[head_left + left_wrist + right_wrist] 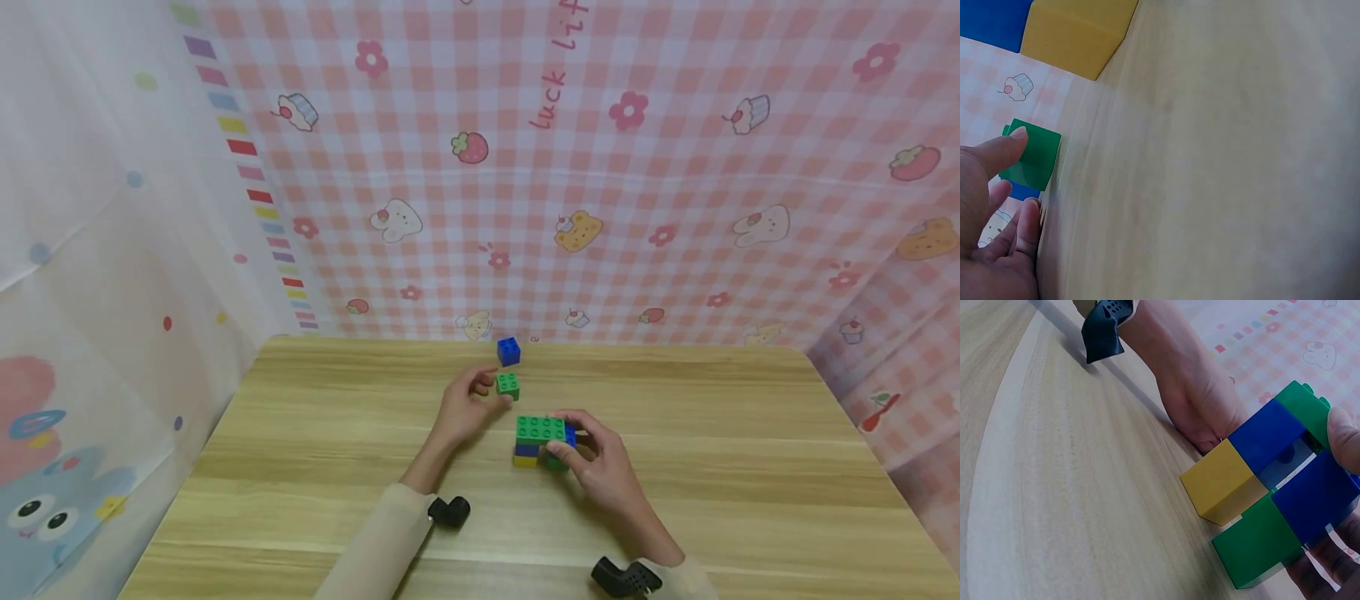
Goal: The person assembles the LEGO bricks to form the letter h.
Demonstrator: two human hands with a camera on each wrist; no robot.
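Both hands at work over the wooden tabletop (315, 467), and what a neat picture! The right hand (606, 471) has the block stack (540, 430) in its grasp, thumb on the near side, the other fingers round the right and far side. Look at the build: a long green block (1304, 406) bridges the top, with a blue block (1266, 436) under its left end and a yellow block (1221, 480) beneath that; over on the right, a second blue block (1317, 494) juts out past the bridge, a lower green block (1257, 540) below it, and a gap shows between the two columns. Across to the left hand (467, 410), and here's the small green block (508, 384) beyond the stack, thumb touching its near face, index finger reaching round to its far left corner; whether those fingers have tightened on it, I cannot tell! Just behind sits a lone blue block (508, 352), near the tabletop's back edge, the pink checked cloth (525, 183) rising beyond.
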